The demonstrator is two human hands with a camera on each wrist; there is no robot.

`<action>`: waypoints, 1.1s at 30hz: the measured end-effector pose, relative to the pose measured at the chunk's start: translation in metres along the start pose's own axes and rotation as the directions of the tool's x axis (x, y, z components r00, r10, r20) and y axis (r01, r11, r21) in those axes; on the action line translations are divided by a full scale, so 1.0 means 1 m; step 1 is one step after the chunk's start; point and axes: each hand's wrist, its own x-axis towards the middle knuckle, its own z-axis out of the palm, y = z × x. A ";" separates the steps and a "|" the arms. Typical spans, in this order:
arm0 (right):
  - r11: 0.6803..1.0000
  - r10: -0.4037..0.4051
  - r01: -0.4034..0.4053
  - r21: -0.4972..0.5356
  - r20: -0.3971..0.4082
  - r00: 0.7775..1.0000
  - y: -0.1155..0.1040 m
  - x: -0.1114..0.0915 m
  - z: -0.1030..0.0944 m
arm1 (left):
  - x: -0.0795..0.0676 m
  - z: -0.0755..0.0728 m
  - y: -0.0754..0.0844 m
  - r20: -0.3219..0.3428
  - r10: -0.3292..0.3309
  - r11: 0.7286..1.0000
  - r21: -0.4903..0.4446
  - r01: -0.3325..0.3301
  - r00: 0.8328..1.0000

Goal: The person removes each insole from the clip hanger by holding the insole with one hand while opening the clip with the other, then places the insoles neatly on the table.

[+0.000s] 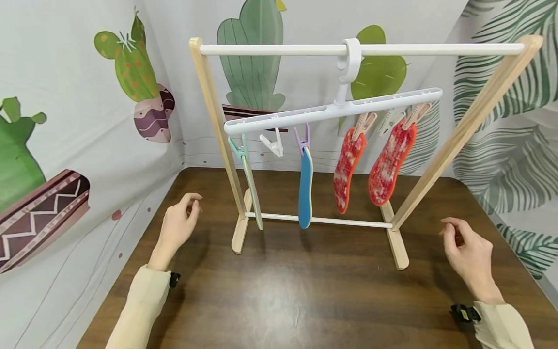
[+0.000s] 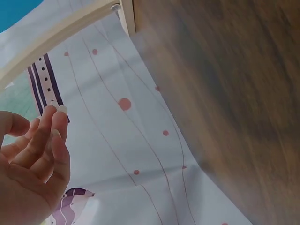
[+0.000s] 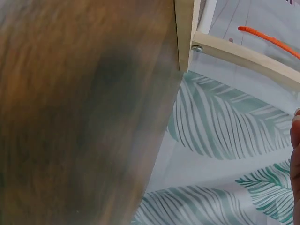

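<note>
My left hand (image 1: 179,220) hovers left of the wooden drying rack with loosely curled fingers and holds nothing. Out to the right of the rack, my right hand (image 1: 470,253) is likewise relaxed and holds nothing. From the rack's top rod (image 1: 279,50) hangs a tilted white clip hanger (image 1: 379,103), its right end higher. A green clip (image 1: 239,147) holds a pale insole (image 1: 254,194), seen nearly edge-on. A purple clip (image 1: 303,139) holds a blue insole (image 1: 305,189). Two red patterned insoles (image 1: 390,167) hang from pinkish clips (image 1: 364,125) at the right.
A white clip (image 1: 272,144) and a grey-white clip (image 1: 391,121) hang without insoles. The rack's wooden feet (image 1: 396,247) stand on a brown table (image 1: 279,300). Behind it is a cloth backdrop (image 1: 192,97) printed with cacti and leaves.
</note>
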 end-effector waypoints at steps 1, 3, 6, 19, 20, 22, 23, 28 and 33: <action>1.000 -0.011 0.011 0.003 -0.005 1.000 -0.001 0.000 0.000 | 0.000 0.000 0.001 -0.006 0.001 1.000 -0.007 -0.001 1.000; 0.999 -0.036 0.036 0.006 -0.015 0.999 -0.003 -0.001 0.001 | 0.001 0.001 0.002 -0.023 0.009 0.999 -0.038 -0.010 1.000; 0.998 -0.061 0.061 0.019 -0.024 0.998 -0.005 -0.001 0.002 | 0.000 0.003 0.004 -0.061 0.028 0.994 -0.104 -0.034 0.998; 0.990 -0.100 0.104 0.093 -0.046 0.994 -0.018 0.003 0.008 | 0.005 0.004 0.021 -0.171 0.116 0.972 -0.184 -0.147 0.978; 0.989 -0.110 0.114 0.095 -0.048 0.993 -0.020 0.003 0.008 | 0.005 0.004 0.022 -0.186 0.121 0.970 -0.189 -0.156 0.975; 0.987 -0.126 0.131 0.097 -0.054 0.991 -0.022 0.005 0.009 | 0.006 0.005 0.023 -0.221 0.130 0.963 -0.202 -0.176 0.967; 0.986 -0.132 0.138 0.098 -0.058 0.990 -0.023 0.006 0.010 | 0.007 0.005 0.024 -0.237 0.138 0.959 -0.209 -0.189 0.962; 0.985 -0.138 0.145 0.098 -0.071 0.988 -0.035 0.010 0.010 | 0.009 0.007 0.026 -0.290 0.183 0.937 -0.237 -0.256 0.939; 0.982 -0.148 0.154 0.109 -0.063 0.987 -0.044 0.011 0.011 | 0.009 0.008 0.029 -0.310 0.216 0.920 -0.252 -0.299 0.926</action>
